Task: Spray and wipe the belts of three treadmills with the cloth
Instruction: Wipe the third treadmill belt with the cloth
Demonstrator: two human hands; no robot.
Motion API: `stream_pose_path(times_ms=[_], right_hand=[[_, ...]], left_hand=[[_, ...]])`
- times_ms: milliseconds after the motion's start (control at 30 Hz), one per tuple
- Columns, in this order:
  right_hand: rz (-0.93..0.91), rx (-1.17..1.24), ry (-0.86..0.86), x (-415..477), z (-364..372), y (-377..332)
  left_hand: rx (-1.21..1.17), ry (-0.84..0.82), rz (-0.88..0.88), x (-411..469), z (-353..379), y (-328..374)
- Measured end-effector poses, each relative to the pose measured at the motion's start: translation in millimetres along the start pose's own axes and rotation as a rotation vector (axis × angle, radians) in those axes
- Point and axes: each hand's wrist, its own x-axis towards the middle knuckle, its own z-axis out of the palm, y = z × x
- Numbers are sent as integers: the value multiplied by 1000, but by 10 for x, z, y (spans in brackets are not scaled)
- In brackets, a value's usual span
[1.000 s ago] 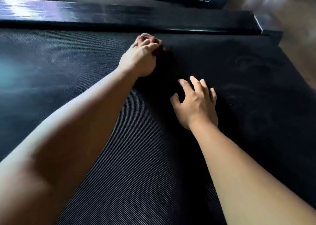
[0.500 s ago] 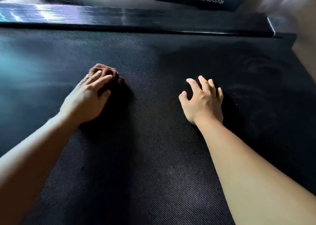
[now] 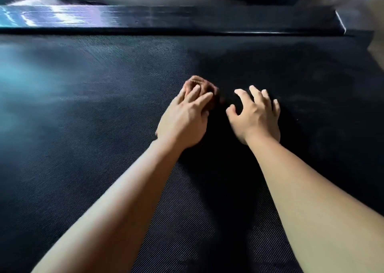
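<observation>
- Fingers (image 3: 202,97) of my left hand (image 3: 182,121): nearly straight, slightly spread, pressing down on the cloth (image 3: 198,82). Thumb not visible.
- Cloth: brown bunched wad at mid-belt, just beside my right hand (image 3: 257,117). Probably soft, light and compressible, so load it from above with fingers and palm.
- Right hand: fingers splayed and bent, holding nothing, tips resting on the belt (image 3: 93,127).
- Belt: textured, and likely to drag on the cloth.

My left hand (image 3: 182,121) and right hand (image 3: 256,117), both bare with slim fingers, shown with my two forearms, uncovered from wrist to the lower edge.
</observation>
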Motion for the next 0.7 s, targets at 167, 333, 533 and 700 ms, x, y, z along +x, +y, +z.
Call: stream_pose_path(times_ms=[167,333,533,700], right_hand=[[-11,7,13,-23,0,-12],[-15,15,-4,-29,-20,-12],[-17,19,-3,-17,-15,-9],[-19,24,10,-7,6,1]], left_hand=[[42,-74,-29,-697,-126,-221],[46,5,-312,-882,-453,-723],[77,44,-420,-302,-487,-700],[63,33,-269,-89,-284,-248]])
